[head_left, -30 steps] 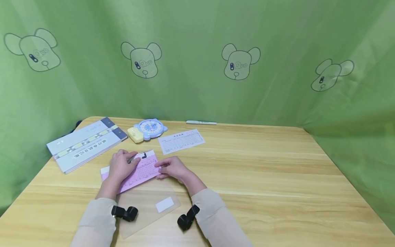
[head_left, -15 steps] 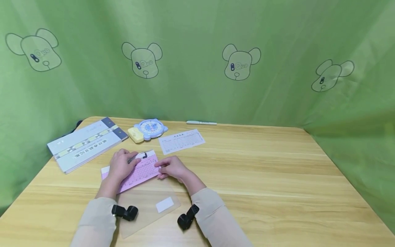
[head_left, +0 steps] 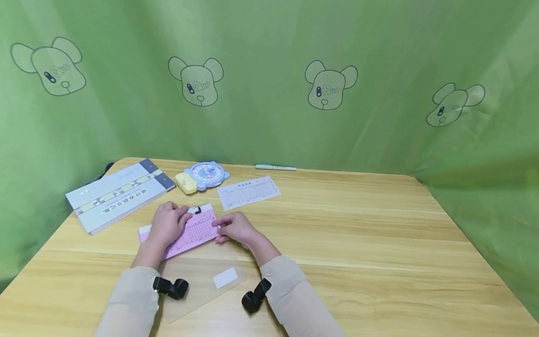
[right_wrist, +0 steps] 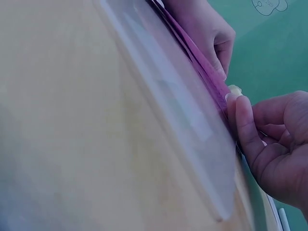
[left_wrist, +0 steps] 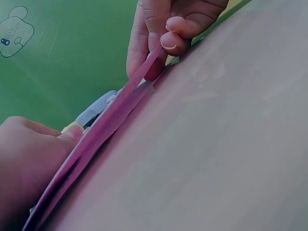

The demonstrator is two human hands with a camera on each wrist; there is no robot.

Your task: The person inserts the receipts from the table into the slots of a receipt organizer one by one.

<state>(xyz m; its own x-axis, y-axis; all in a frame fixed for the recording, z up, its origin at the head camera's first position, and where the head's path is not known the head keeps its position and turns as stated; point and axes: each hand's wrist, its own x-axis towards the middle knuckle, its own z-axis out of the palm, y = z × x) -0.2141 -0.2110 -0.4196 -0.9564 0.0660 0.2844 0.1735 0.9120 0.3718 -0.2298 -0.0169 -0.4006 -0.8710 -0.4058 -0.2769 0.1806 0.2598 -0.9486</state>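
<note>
Pink printed form sheets (head_left: 198, 232) lie over a white sheet on a see-through clipboard (head_left: 193, 269) with a white label. A metal clip (head_left: 194, 210) with a dark end sits at the top edge. My left hand (head_left: 167, 226) lies over the left part of the sheets, thumb and forefinger pinching at the clip; its fingers hide part of the clip. My right hand (head_left: 237, 229) pinches the right edge of the pink sheets between thumb and fingers. In the left wrist view the pink sheets (left_wrist: 103, 125) stand slightly apart in layers.
Left of the hands lies a grey-blue account book (head_left: 120, 194). Behind are a yellow block (head_left: 186, 183), a blue clock-like toy (head_left: 207, 174), a white printed form (head_left: 248, 192) and a capped pen (head_left: 275, 167). A green curtain (head_left: 269, 131) closes the back.
My left fingers have shifted slightly at the clip, and less of its metal shows beside the thumb. The near edge of the pink sheets sits slightly farther back. The right hand keeps its pinch.
</note>
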